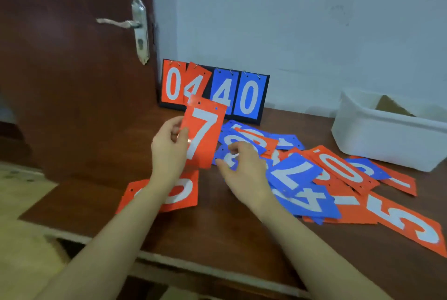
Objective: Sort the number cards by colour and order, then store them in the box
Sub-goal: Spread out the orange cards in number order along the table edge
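Note:
My left hand holds an orange card with a white 7 upright above the table, thumb on its left edge. Just to its right, my right hand hovers over a loose heap of blue and orange number cards, fingers curled and pinching a blue card at the heap's left end. Under my left forearm an orange card lies flat. An orange 5 lies at the right. The white box stands at the back right.
A scoreboard stand showing orange 0 4 and blue 4 0 leans against the wall at the back. A dark red door with a metal handle is at the left. The table's front edge runs below my forearms.

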The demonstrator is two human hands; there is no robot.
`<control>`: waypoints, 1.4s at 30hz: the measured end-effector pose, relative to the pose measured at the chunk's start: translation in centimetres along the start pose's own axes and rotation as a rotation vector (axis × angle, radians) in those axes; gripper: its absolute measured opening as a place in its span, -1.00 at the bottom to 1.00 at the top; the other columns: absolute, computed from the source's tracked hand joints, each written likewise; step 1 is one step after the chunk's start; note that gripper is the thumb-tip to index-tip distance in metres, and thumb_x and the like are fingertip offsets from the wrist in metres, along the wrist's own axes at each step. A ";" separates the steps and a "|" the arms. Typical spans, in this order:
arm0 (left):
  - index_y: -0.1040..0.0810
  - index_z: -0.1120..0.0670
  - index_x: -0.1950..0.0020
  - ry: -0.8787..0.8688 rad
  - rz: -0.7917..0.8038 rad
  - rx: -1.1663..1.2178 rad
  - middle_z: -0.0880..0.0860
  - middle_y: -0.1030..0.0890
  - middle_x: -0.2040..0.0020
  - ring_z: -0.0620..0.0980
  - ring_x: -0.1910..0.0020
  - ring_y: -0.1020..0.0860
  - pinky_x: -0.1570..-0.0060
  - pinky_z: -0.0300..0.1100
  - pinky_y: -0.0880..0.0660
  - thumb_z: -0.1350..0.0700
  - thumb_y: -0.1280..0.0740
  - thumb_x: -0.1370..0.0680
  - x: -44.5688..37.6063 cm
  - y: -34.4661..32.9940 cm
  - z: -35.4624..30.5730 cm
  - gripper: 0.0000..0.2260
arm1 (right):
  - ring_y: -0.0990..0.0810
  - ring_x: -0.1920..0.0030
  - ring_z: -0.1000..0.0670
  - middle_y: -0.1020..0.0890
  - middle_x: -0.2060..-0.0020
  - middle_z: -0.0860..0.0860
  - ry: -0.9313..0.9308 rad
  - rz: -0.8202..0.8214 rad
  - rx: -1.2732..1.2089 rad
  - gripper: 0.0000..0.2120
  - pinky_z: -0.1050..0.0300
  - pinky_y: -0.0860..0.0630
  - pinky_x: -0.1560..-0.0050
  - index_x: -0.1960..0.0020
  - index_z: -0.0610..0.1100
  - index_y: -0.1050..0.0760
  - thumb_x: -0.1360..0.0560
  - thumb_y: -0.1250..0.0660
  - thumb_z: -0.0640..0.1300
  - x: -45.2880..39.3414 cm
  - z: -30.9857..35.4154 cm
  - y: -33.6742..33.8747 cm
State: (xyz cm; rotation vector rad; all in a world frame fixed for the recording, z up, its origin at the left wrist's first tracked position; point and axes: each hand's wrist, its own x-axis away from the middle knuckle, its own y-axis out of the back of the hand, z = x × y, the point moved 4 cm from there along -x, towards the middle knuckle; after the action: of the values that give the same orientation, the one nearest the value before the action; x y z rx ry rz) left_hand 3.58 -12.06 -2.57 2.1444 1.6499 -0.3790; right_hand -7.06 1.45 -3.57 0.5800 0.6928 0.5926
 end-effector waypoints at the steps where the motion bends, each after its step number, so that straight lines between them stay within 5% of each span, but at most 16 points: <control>1: -0.53 0.08 -0.15 0.050 0.003 0.021 0.03 -0.59 0.12 -0.07 0.15 -0.56 0.08 -0.16 -0.52 0.19 -0.25 -0.54 -0.1 0.1 0.9 -0.79 | -0.46 -0.12 0.01 -0.53 -0.06 0.03 0.057 -0.022 0.030 -0.70 0.00 -0.30 -0.18 -0.12 -0.07 -0.42 -0.44 -0.35 0.00 0.6 0.9 -0.9; 3: -0.53 0.13 -0.16 0.163 0.009 0.039 0.14 -0.61 0.05 0.07 0.03 -0.58 -0.06 -0.02 -0.51 0.23 -0.25 -0.53 -0.3 0.1 2.7 -0.78 | -0.45 -0.14 0.06 -0.53 -0.09 0.09 0.243 0.035 0.101 -0.74 0.03 -0.26 -0.19 -0.13 0.00 -0.43 -0.47 -0.30 0.01 1.5 2.1 -2.1; 7: -0.53 0.11 -0.16 0.194 0.000 0.076 0.13 -0.62 0.02 0.06 0.01 -0.58 -0.06 -0.02 -0.53 0.19 -0.26 -0.54 -1.0 0.4 3.5 -0.79 | -0.27 -0.39 0.15 -0.43 -0.35 0.16 0.493 0.484 0.151 -0.69 0.09 -0.07 -0.30 -0.31 0.12 -0.42 -0.57 -0.16 0.04 3.2 2.3 -4.0; 10: -0.48 0.05 -0.22 0.123 0.031 0.056 -0.01 -0.59 0.02 -0.07 0.03 -0.58 0.12 -0.24 -0.54 0.10 -0.26 -0.56 -1.8 1.4 2.5 -0.76 | -0.29 -0.38 0.13 -0.45 -0.33 0.16 0.529 0.461 0.325 -0.67 0.11 0.02 -0.28 -0.25 0.12 -0.47 -0.57 -0.10 0.14 3.5 1.8 -3.6; 12: -0.42 0.00 -0.28 0.065 0.078 -0.018 -0.08 -0.55 0.01 -0.14 0.04 -0.55 0.17 -0.37 -0.46 0.06 -0.25 -0.56 -1.7 2.1 1.8 -0.72 | -0.42 -0.22 0.08 -0.57 -0.12 0.13 0.477 0.319 0.466 -0.65 0.12 0.00 -0.23 -0.05 0.04 -0.55 -0.54 -0.10 0.21 3.5 0.8 -1.8; 15: -0.46 0.00 -0.26 0.037 0.132 -0.052 -0.08 -0.56 0.01 -0.13 0.01 -0.53 0.06 -0.26 -0.50 0.13 -0.25 -0.56 0.4 2.2 1.1 -0.73 | -0.44 -0.04 0.02 -0.54 0.12 0.10 0.264 0.147 0.555 -0.65 0.11 -0.08 -0.15 0.15 -0.03 -0.50 -0.45 -0.23 0.26 4.2 -1.7 1.2; 20: -0.57 0.11 -0.16 -0.052 0.032 -0.209 0.08 -0.58 -0.02 -0.09 0.09 -0.48 0.02 -0.30 -0.37 0.21 -0.24 -0.54 4.8 3.0 0.6 -0.77 | -0.27 -0.28 -0.11 -0.36 -0.17 -0.03 -0.190 0.292 0.466 -0.44 -0.08 -0.16 -0.28 -0.16 -0.02 -0.41 -0.34 -0.30 0.33 4.4 -4.0 2.0; 33: -0.42 0.08 -0.31 -0.077 0.274 -0.879 0.09 -0.47 -0.13 0.08 -0.14 -0.42 -0.15 -0.02 -0.28 -0.04 -0.22 -0.55 7.9 4.8 1.6 -0.63 | -0.13 -0.42 -0.24 -0.21 -0.40 -0.20 -0.342 0.379 0.433 -0.14 -0.22 -0.05 -0.39 -0.40 -0.17 -0.20 -0.32 -0.35 0.33 2.5 -1.6 -0.7; 39: -0.44 0.06 -0.26 -0.062 0.329 -0.911 0.06 -0.44 -0.11 0.08 -0.13 -0.40 -0.15 0.00 -0.27 -0.02 -0.20 -0.55 7.4 3.8 2.3 -0.68 | -0.21 -0.40 -0.20 -0.22 -0.39 -0.17 -0.414 0.539 0.309 -0.21 -0.20 -0.23 -0.38 -0.38 -0.11 -0.27 -0.28 -0.48 0.15 2.0 -2.0 0.3; 42: -0.41 0.06 -0.29 -0.088 0.345 -0.853 0.05 -0.42 -0.08 0.07 -0.11 -0.39 -0.14 -0.02 -0.26 -0.01 -0.19 -0.56 7.7 2.9 2.2 -0.67 | -0.38 -0.25 -0.11 -0.43 -0.17 -0.06 -0.379 0.378 0.105 -0.57 -0.12 -0.26 -0.33 -0.13 -0.05 -0.33 -0.36 -0.43 -0.02 2.3 -2.5 -0.1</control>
State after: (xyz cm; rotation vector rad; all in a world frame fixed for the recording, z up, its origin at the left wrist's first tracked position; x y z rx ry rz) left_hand 8.53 -7.15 -7.50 1.6525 1.0638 0.2907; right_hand -7.41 3.66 -6.16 0.9039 0.2563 0.7728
